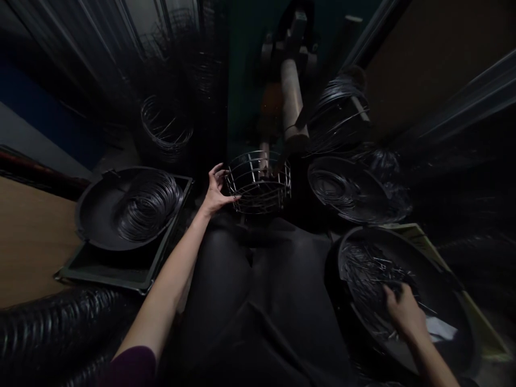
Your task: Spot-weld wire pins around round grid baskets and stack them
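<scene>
A round cage-like wire basket (260, 185) sits in front of me at the machine's lower end, above my lap. My left hand (216, 191) grips its left side, thumb below and fingers on the upper rings. To the right, my right hand (405, 312) reaches down into a black basin (439, 269) that holds a heap of short metal wire pieces (373, 274). Its fingers are curled at the heap; dim light and blur hide what lies between them. A white slip of paper (441, 328) rests in the basin beside that wrist.
A machine with a grey cylindrical arm (292, 91) rises behind the basket. On the left, a black basin (97, 215) with wire rings (149, 207) rests on a green crate (116, 274). Another basin (371, 188) with rings stands right. Stacked rings (56, 328) lie lower left.
</scene>
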Demonstrator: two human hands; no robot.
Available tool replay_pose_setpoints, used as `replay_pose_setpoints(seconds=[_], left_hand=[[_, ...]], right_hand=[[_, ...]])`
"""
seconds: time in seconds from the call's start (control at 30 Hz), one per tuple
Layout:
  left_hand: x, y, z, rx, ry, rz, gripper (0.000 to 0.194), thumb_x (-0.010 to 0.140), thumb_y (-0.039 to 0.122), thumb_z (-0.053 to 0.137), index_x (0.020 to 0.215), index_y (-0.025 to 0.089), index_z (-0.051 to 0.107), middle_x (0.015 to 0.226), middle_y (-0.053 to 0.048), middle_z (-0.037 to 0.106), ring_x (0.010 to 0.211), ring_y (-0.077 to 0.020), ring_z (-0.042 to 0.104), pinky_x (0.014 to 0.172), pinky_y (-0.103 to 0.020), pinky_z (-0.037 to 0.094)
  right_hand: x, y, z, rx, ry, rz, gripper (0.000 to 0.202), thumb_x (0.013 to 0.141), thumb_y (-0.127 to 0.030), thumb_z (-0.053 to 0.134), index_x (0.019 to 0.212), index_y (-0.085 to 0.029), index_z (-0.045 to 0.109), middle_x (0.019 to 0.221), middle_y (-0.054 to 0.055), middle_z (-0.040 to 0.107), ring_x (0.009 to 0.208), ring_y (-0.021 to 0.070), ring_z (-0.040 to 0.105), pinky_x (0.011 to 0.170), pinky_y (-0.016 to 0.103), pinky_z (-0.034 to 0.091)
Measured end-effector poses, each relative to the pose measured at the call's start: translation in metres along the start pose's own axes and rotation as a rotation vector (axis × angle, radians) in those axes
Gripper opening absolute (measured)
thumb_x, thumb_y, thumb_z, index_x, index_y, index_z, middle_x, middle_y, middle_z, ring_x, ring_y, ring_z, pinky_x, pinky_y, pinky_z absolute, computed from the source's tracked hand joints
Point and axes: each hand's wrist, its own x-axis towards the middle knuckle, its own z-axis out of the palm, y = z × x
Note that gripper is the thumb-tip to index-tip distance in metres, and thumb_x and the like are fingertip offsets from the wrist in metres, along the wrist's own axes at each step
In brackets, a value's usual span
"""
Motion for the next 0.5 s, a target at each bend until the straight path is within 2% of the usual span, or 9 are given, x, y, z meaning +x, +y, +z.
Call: replay_pose_setpoints(seconds=[0.03, 0.07, 0.1, 0.13, 0.2, 0.27, 0.33, 0.4, 0.5], left_hand=[[0.0, 0.008, -0.003, 0.025, -0.014, 0.046, 0.12, 0.05, 0.067, 0.085, 0.143, 0.032, 0.017, 0.138, -0.013, 0.042, 0.131, -0.0276, 0.047, 0.111, -0.047, 0.04], [-0.001, 0.017, -0.006, 0.055, -0.029, 0.085, 0.117, 0.052, 0.066, 0.085, 0.142, 0.032, 0.018, 0.139, -0.012, 0.041, 0.132, -0.0271, 0.047, 0.112, -0.046, 0.04], [-0.001, 0.026, -0.008, 0.09, -0.04, 0.115, 0.115, 0.054, 0.066, 0.084, 0.142, 0.032, 0.02, 0.139, -0.012, 0.041, 0.132, -0.0267, 0.046, 0.113, -0.045, 0.04], [-0.002, 0.035, -0.01, 0.131, -0.048, 0.138, 0.113, 0.055, 0.065, 0.084, 0.142, 0.031, 0.021, 0.14, -0.012, 0.04, 0.132, -0.0266, 0.047, 0.113, -0.044, 0.04], [-0.004, 0.054, -0.009, 0.229, -0.071, 0.175, 0.106, 0.057, 0.062, 0.084, 0.141, 0.029, 0.027, 0.138, -0.011, 0.042, 0.13, -0.0277, 0.047, 0.113, -0.045, 0.04], [-0.006, 0.071, -0.006, 0.339, -0.127, 0.21, 0.096, 0.059, 0.054, 0.086, 0.138, 0.028, 0.038, 0.136, -0.011, 0.045, 0.13, -0.03, 0.046, 0.113, -0.048, 0.039], [-0.007, 0.086, -0.001, 0.441, -0.213, 0.228, 0.086, 0.059, 0.044, 0.088, 0.133, 0.028, 0.048, 0.135, -0.011, 0.046, 0.13, -0.0321, 0.044, 0.112, -0.051, 0.038], [-0.007, 0.096, 0.004, 0.511, -0.285, 0.22, 0.079, 0.059, 0.037, 0.089, 0.129, 0.029, 0.055, 0.137, -0.01, 0.044, 0.13, -0.0337, 0.042, 0.111, -0.053, 0.038], [-0.006, 0.102, 0.009, 0.549, -0.335, 0.2, 0.073, 0.059, 0.033, 0.088, 0.126, 0.031, 0.06, 0.139, -0.01, 0.04, 0.131, -0.0353, 0.039, 0.111, -0.055, 0.038]], right_hand=[[-0.001, -0.03, -0.007, 0.085, -0.001, -0.021, 0.062, 0.079, -0.053, 0.043, 0.126, -0.014, 0.056, 0.091, 0.021, 0.068, 0.085, 0.0382, 0.067, 0.079, 0.055, 0.053], [-0.005, -0.063, -0.014, 0.212, -0.047, -0.11, 0.064, 0.079, -0.055, 0.05, 0.131, -0.018, 0.054, 0.105, 0.019, 0.068, 0.094, 0.0336, 0.066, 0.08, 0.047, 0.053], [-0.01, -0.096, -0.021, 0.352, -0.093, -0.168, 0.068, 0.076, -0.057, 0.057, 0.134, -0.023, 0.052, 0.105, 0.014, 0.068, 0.089, 0.0292, 0.066, 0.074, 0.041, 0.054], [-0.017, -0.13, -0.027, 0.482, -0.205, -0.214, 0.072, 0.074, -0.059, 0.064, 0.136, -0.025, 0.051, 0.098, 0.009, 0.069, 0.078, 0.0238, 0.065, 0.065, 0.036, 0.052], [-0.029, -0.192, -0.035, 0.667, -0.436, -0.309, 0.068, 0.069, -0.058, 0.073, 0.125, -0.022, 0.061, 0.083, 0.004, 0.067, 0.058, 0.0132, 0.055, 0.051, 0.026, 0.043], [-0.035, -0.244, -0.039, 0.706, -0.663, -0.405, 0.06, 0.066, -0.056, 0.077, 0.111, -0.016, 0.07, 0.073, 0.002, 0.065, 0.049, 0.0071, 0.045, 0.045, 0.022, 0.035], [-0.033, -0.284, -0.037, 0.654, -0.772, -0.503, 0.049, 0.07, -0.052, 0.076, 0.101, -0.014, 0.074, 0.069, 0.002, 0.066, 0.046, 0.0059, 0.044, 0.045, 0.021, 0.034], [-0.028, -0.309, -0.029, 0.53, -0.676, -0.652, 0.032, 0.077, -0.042, 0.072, 0.095, -0.015, 0.076, 0.074, 0.003, 0.07, 0.053, 0.009, 0.055, 0.052, 0.022, 0.043], [-0.023, -0.322, -0.015, 0.199, -0.285, -0.973, 0.02, 0.086, -0.032, 0.067, 0.097, -0.018, 0.076, 0.092, 0.006, 0.076, 0.08, 0.017, 0.07, 0.072, 0.026, 0.051]])
